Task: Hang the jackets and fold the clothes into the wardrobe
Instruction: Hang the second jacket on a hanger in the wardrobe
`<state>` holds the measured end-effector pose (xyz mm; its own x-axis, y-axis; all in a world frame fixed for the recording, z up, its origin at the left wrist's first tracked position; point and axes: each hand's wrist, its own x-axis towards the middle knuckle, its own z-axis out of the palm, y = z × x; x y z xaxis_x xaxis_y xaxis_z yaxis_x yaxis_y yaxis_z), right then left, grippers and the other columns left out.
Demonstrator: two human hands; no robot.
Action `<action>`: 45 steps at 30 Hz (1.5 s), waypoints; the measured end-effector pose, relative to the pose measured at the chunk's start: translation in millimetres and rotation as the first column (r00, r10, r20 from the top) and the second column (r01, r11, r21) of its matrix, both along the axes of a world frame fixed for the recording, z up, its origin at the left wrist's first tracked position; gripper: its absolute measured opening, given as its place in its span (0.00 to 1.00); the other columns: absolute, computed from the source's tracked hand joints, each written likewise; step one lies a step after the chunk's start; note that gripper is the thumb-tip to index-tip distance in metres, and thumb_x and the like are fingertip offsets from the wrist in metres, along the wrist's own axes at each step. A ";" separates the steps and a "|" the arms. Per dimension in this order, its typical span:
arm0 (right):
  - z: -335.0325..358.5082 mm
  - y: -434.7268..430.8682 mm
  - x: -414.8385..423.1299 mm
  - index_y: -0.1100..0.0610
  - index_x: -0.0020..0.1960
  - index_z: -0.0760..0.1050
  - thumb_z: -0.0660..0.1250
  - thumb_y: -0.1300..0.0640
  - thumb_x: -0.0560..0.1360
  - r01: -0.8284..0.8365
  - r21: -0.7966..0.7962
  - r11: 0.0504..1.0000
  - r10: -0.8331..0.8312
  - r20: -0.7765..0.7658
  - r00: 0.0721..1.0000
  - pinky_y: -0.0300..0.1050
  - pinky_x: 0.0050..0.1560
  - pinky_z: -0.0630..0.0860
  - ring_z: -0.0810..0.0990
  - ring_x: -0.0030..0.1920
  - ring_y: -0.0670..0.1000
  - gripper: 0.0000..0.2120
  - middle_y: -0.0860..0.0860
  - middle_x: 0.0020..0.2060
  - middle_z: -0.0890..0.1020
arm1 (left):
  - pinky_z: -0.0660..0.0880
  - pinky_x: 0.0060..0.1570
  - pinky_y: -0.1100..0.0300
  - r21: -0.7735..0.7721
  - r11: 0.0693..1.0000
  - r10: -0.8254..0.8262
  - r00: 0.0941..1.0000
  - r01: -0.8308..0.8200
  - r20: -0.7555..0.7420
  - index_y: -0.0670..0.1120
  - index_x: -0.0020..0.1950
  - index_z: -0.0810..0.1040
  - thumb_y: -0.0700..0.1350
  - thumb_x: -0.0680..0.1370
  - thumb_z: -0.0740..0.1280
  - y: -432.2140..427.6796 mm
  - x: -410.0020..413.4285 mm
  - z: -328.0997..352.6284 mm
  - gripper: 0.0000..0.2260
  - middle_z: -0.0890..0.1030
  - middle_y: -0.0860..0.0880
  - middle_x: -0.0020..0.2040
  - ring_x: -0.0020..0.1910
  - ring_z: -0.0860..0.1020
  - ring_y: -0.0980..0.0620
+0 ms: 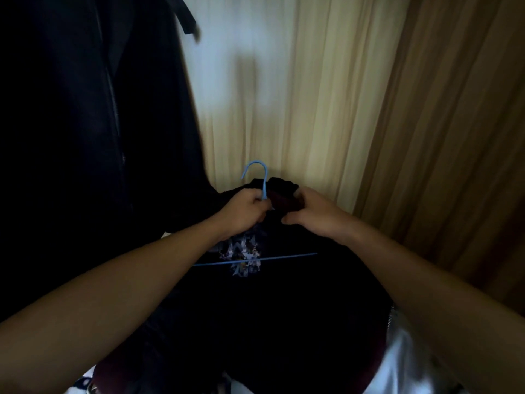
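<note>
Two bare forearms stretch out in front, and between them droops a dark jacket (284,294) with a printed patch high on the cloth, carried in the air on a blue wire hanger (265,182). The hanger's bottom bar runs across the fabric. Low on the right there's something white (397,362), too blurred to name. The left hand (244,207) is curled round the hanger's neck, just under the hook. The right hand (311,214) pinches the collar close beside it. Further back on the left hangs a black zipped coat (85,137), and behind it all are cream and tan curtain folds (312,95).
</note>
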<state>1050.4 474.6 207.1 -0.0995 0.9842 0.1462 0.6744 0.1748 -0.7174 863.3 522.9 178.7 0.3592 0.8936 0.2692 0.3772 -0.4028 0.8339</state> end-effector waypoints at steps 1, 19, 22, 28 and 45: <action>-5.2 3.0 0.2 0.55 0.57 0.74 0.78 0.51 0.71 -0.012 0.049 0.999 0.006 0.116 0.993 0.41 0.41 0.73 0.80 0.46 0.49 0.20 0.54 0.51 0.81 | 0.68 0.31 0.62 0.053 0.999 -0.009 1.000 0.010 -0.018 0.43 0.41 0.76 0.42 0.83 0.64 -0.9 0.2 -3.5 0.11 0.77 0.52 0.28 0.25 0.71 0.58; -42.5 23.6 25.2 0.55 0.62 0.71 0.65 0.48 0.82 -0.204 0.373 0.905 0.027 0.429 0.903 0.50 0.45 0.74 0.81 0.48 0.58 0.14 0.55 0.49 0.82 | 0.73 0.67 0.51 -0.187 0.929 0.275 0.933 -0.321 -0.232 0.55 0.78 0.64 0.44 0.72 0.71 57.1 -116.9 -48.7 0.35 0.71 0.46 0.71 0.67 0.73 0.45; -41.4 21.4 27.9 0.54 0.64 0.71 0.64 0.46 0.82 -0.210 0.369 0.905 0.034 0.430 0.902 0.46 0.44 0.71 0.81 0.49 0.56 0.15 0.54 0.49 0.81 | 0.74 0.66 0.50 -0.066 0.912 0.338 0.835 -0.404 -0.434 0.51 0.77 0.67 0.52 0.72 0.74 66.6 -126.4 -61.7 0.35 0.75 0.44 0.70 0.66 0.75 0.42; -28.2 7.8 32.9 0.52 0.64 0.69 0.60 0.42 0.82 -0.144 0.344 0.928 -0.031 0.455 0.890 0.50 0.48 0.75 0.81 0.52 0.60 0.17 0.56 0.51 0.83 | 0.70 0.60 0.46 0.420 0.823 0.554 0.371 -0.383 -0.745 0.50 0.66 0.76 0.61 0.81 0.62 59.4 -134.2 -45.2 0.20 0.78 0.43 0.63 0.63 0.74 0.41; 74.8 -29.8 -41.6 0.53 0.60 0.67 0.60 0.42 0.82 -0.008 0.567 0.824 -0.306 0.456 0.836 0.53 0.43 0.73 0.81 0.52 0.64 0.16 0.59 0.52 0.83 | 0.75 0.41 0.54 0.286 0.926 0.304 0.937 -0.248 -0.174 0.46 0.40 0.75 0.47 0.74 0.70 -41.5 -36.4 139.7 0.08 0.81 0.45 0.39 0.40 0.80 0.45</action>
